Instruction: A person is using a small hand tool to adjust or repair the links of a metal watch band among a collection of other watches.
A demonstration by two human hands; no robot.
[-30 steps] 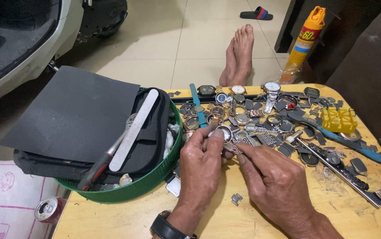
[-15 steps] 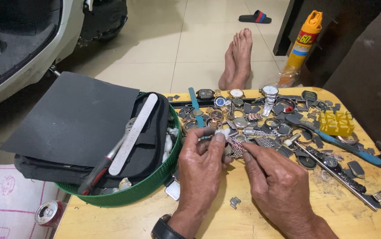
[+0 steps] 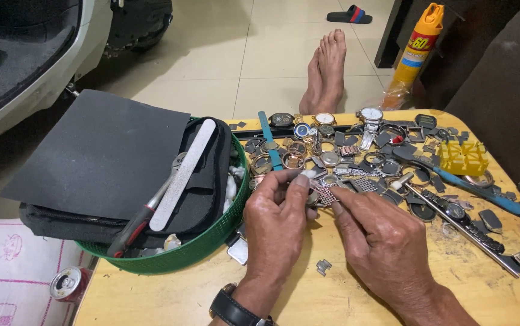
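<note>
Round table in front of the person; basket sits on its left part, w/ a zip case lying in it. On the case: a flat sheet to the left, a file diagonally across, pliers just left of the file. Both hands over table centre: left hand beside right hand, a watch band between them. Behind the hands, a spread of watch parts runs to the far edge. Right of that, a case holder, w/ a long tool before it. Small link lies on the table before the hands. Off the table: spray can behind-right, bare feet behind, tin can on floor at left.
</note>
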